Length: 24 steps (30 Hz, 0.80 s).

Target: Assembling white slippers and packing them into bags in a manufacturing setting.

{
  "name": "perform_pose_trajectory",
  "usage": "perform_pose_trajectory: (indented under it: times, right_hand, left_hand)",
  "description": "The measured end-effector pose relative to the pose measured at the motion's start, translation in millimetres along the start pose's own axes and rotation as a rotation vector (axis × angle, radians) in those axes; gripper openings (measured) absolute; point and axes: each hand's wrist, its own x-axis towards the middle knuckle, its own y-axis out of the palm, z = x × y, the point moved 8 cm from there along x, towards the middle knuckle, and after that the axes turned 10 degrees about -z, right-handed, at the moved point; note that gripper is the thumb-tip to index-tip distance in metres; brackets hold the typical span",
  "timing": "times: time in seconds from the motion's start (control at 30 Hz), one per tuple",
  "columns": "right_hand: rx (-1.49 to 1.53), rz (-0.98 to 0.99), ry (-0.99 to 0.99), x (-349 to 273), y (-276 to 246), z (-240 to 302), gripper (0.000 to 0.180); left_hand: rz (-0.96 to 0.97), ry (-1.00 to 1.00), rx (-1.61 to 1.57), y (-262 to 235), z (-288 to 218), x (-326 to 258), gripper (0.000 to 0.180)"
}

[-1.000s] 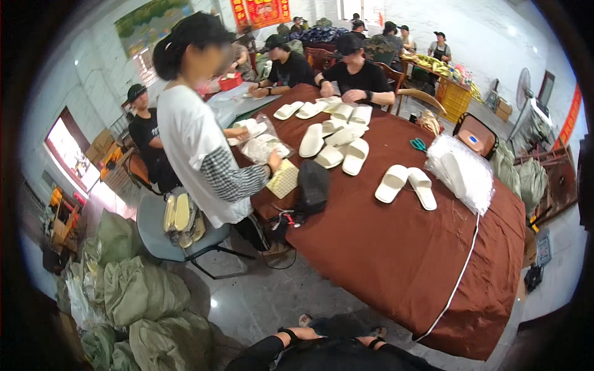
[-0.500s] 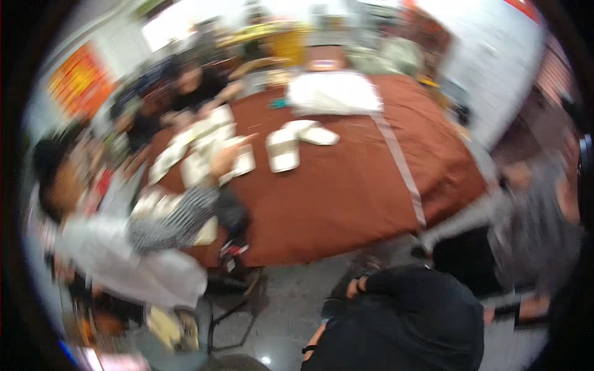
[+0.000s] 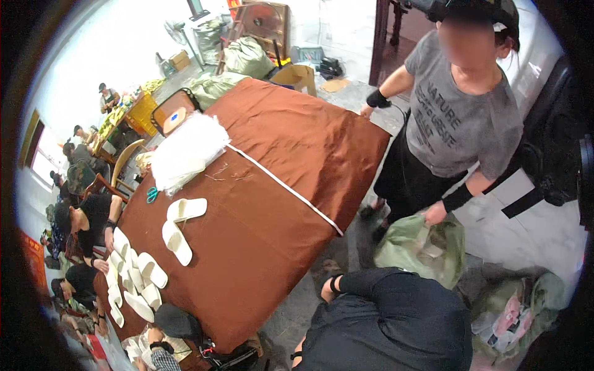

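Neither my left hand nor my right hand can be made out. A large body in black clothing [image 3: 396, 321] fills the lower edge, bent over; whether it is a co-worker's or mine I cannot tell. Black bands circle its wrists, and its fingers are hidden. Beyond it is a table under a brown cloth [image 3: 272, 198]. On the cloth are a pair of cream slippers [image 3: 177, 242], a heap of more slippers [image 3: 141, 272], teal-handled scissors [image 3: 152, 195] and a white plastic-wrapped bundle [image 3: 189, 151]. A white strip [image 3: 284, 187] crosses the cloth.
A co-worker in a grey shirt [image 3: 458, 123] stands at the right, holding a green sack [image 3: 427, 247]. Another open sack [image 3: 516, 315] sits at lower right. Co-workers [image 3: 93, 222] line the table's left side. A cardboard box [image 3: 296, 77] and stuffed sacks [image 3: 246, 59] lie beyond.
My view has swung right and tilted, so the table appears slanted and the grey-shirted co-worker nearer the middle. The green sack has come into sight. The earlier frame is blurred.
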Motion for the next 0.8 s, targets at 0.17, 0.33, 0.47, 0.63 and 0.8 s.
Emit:
perform_pose_trajectory:
  times: [0.17, 0.33, 0.47, 0.63, 0.8]
  right_hand:
    - [-0.005, -0.321, 0.082, 1.2, -45.0, -19.5, 0.025]
    - [0.014, -0.309, 0.058, 3.8, -76.7, -2.6, 0.035]
    - [0.402, -0.544, 0.368, -1.7, -3.3, -62.5, 0.032]
    - [0.933, -1.197, 0.653, -72.5, 14.5, -23.8, 0.04]
    - [1.271, -1.54, 1.204, -122.6, 200.4, -24.6, 0.059]
  left_hand:
    - [0.112, -0.009, -0.024, 18.2, 7.5, -20.3, 0.039]
    - [0.143, 0.009, 0.028, -18.0, 47.0, -36.5, 0.039]
    - [0.269, 0.151, 0.049, -9.8, 67.3, -14.8, 0.04]
    - [0.257, 0.096, 0.214, -48.2, 171.8, -43.5, 0.046]
    - [0.576, 0.003, 0.567, 3.9, 2.1, -22.0, 0.035]
